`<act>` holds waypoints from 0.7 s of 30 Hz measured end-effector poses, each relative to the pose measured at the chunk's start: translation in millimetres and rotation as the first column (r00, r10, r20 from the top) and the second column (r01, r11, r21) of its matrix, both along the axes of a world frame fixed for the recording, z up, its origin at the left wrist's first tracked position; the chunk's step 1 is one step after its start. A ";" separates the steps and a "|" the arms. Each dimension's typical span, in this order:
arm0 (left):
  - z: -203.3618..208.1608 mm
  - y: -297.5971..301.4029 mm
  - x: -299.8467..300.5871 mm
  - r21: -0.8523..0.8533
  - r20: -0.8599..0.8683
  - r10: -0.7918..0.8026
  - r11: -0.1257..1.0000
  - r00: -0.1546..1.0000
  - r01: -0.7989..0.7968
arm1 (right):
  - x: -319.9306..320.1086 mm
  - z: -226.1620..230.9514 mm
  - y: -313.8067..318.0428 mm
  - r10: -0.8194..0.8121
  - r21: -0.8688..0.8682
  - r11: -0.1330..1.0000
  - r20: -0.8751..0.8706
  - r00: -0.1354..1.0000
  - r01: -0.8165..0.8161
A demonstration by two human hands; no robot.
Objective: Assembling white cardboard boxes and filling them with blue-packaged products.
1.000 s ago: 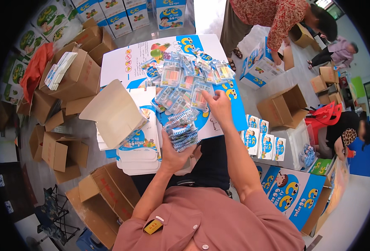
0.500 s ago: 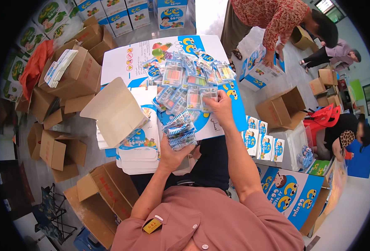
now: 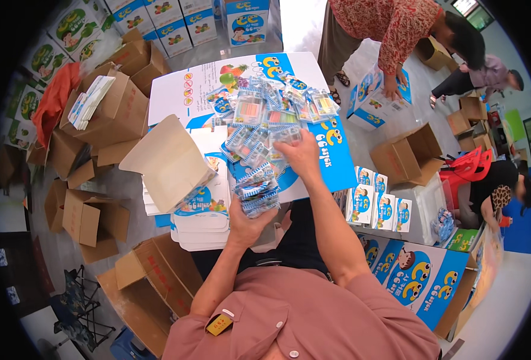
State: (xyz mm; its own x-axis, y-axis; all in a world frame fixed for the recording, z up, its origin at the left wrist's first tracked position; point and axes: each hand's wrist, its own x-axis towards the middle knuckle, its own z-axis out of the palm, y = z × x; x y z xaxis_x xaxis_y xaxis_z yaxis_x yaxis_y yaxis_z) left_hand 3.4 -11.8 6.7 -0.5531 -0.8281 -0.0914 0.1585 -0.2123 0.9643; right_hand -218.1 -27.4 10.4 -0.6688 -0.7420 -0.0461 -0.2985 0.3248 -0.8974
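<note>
My left hand (image 3: 247, 225) is wrapped round a stack of small clear-and-blue sachets (image 3: 258, 187), held upright in front of me. My right hand (image 3: 301, 155) pinches one sachet (image 3: 283, 135) at the near edge of a loose pile of sachets (image 3: 250, 108). Through the clear windows of several sachets, coloured sticks show in pink, yellow and green. The pile lies on a printed white and blue board (image 3: 175, 96). Left of the stack stands a small box with its cream flap (image 3: 163, 162) raised, resting on several flat white box blanks (image 3: 201, 237).
Brown cartons crowd the left, one open carton (image 3: 151, 276) near my left elbow. Small printed boxes (image 3: 376, 201) stand in rows at the right, above a large blue and white carton (image 3: 418, 279). A person (image 3: 385, 30) bends over a box beyond the table; others are farther right.
My right hand has moved left along the near edge of the pile, with a sachet in its fingers. My left hand keeps its stack in nearly the same place.
</note>
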 end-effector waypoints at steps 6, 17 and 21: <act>28.4 -3.9 -22.1 -0.090 -0.022 -0.224 0.971 0.974 0.222 | -0.6 12.9 52.3 0.227 -0.400 0.913 0.342 0.912 -0.078; -19.8 -9.8 -89.9 -0.581 0.155 -0.069 0.801 0.985 0.147 | -36.3 -18.7 62.7 0.261 -0.373 0.926 0.497 0.828 -0.068; -10.5 -8.7 -89.5 -0.534 0.159 -0.107 0.827 0.981 0.177 | -22.4 -13.8 54.8 0.365 -0.471 0.882 0.651 0.665 -0.023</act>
State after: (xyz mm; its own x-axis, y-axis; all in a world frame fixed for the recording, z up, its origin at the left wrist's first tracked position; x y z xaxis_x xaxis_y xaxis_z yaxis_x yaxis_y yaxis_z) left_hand -86.2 -20.5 -3.8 -0.6824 -0.6761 0.2778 0.0461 0.3395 0.9395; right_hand -240.5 27.4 -3.4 -0.3932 -0.9125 -0.1131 0.4632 -0.0904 -0.8816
